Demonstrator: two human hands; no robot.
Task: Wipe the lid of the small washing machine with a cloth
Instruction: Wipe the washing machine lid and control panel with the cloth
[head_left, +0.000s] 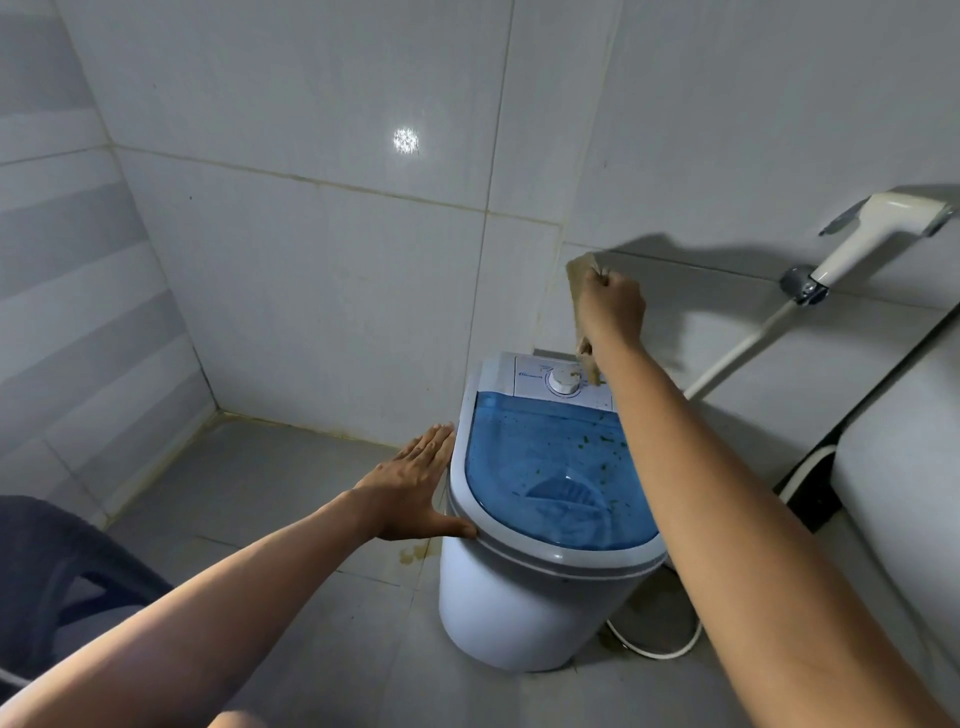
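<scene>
A small white washing machine (524, 608) stands on the tiled floor against the wall. Its blue see-through lid (550, 467) is down and speckled with dark green bits. Behind the lid is a white control panel with a round dial (563, 383). My left hand (418, 488) lies flat, fingers spread, against the machine's left rim. My right hand (610, 306) is raised above the control panel in a fist, gripping a brownish cloth (577, 275) that sticks out above the fist and hangs below it near the dial.
A white bidet sprayer (872, 234) with its hose hangs on the wall to the right. A white toilet tank (904, 467) fills the right edge. A dark plastic chair (62, 571) is at lower left. A white cord (660, 649) lies behind the machine.
</scene>
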